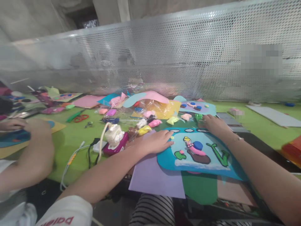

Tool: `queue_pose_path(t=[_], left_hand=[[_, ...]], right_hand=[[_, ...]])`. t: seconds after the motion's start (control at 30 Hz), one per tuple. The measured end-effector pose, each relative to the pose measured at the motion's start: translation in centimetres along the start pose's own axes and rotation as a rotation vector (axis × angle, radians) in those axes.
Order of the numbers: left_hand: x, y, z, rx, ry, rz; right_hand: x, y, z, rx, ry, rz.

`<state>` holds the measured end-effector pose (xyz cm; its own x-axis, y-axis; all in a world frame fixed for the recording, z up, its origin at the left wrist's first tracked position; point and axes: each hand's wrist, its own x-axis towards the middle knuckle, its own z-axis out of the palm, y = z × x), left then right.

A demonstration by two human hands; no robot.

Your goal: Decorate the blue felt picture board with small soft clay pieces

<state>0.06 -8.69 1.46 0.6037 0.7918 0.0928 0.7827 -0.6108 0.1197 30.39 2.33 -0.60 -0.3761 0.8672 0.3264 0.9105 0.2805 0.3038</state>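
In front of me lies a blue craft picture [199,168] with a clay snail-like figure in pink with a blue shell, green leaf shapes and small clouds. My left hand [161,141] rests at the picture's left edge, fingers stretched flat with a small yellow-green bit close to the fingertips. Beyond the upper right edge reaches my right hand [215,125], its fingers extended beside a green clay lump [198,117]; whether they touch it is unclear. Under the picture are a lilac sheet [158,179] and a dark green sheet [199,188].
Several bagged clays, such as a yellow packet [144,130], lie behind. A magenta power block [115,147] with plugs and cables stands left, near orange-handled scissors [81,118]. Another person's arm [39,147] works far left. A perforated metal screen [164,59] borders the back.
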Motion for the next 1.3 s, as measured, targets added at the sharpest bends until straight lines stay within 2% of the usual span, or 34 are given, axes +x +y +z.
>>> queue_pose_path(t=[0.7,1.07,1.2,1.3], left_hand=[[0.0,-0.1,0.0,-0.011,-0.026,-0.011],[-0.1,-0.1,-0.2,-0.011,-0.009,-0.005],[-0.1,0.3,-0.4,-0.073,0.044,-0.026],[0.0,0.6,-0.6,-0.118,0.148,-0.055]], right_hand=[[0.1,0.3,0.1,0.025,-0.021,0.013],[0.1,0.6,0.4,0.001,0.012,0.009],[0.1,1.1,-0.6,0.097,0.116,0.051],[-0.1,1.0,-2.6,0.266,0.230,0.037]])
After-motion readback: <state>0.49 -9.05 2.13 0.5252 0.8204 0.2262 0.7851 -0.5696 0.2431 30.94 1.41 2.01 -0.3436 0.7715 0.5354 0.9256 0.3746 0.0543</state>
